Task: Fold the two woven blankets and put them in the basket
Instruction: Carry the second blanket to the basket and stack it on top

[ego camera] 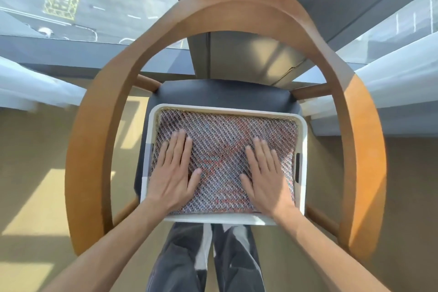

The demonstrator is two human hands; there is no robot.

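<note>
A folded woven blanket (225,140) with a fine multicoloured zigzag weave lies flat inside the white basket (302,130), filling it edge to edge. The basket sits on the dark seat of a wooden chair. My left hand (173,173) presses flat on the blanket's left side, fingers straight. On the blanket's right side my right hand (265,175) lies flat in the same way. Only one blanket surface shows; anything under it is hidden.
The chair's curved wooden armrest and back rail (237,9) ring the basket on three sides. The dark seat cushion (222,92) shows behind the basket. A window and white curtains (30,85) stand beyond the chair. My legs are below the basket's near edge.
</note>
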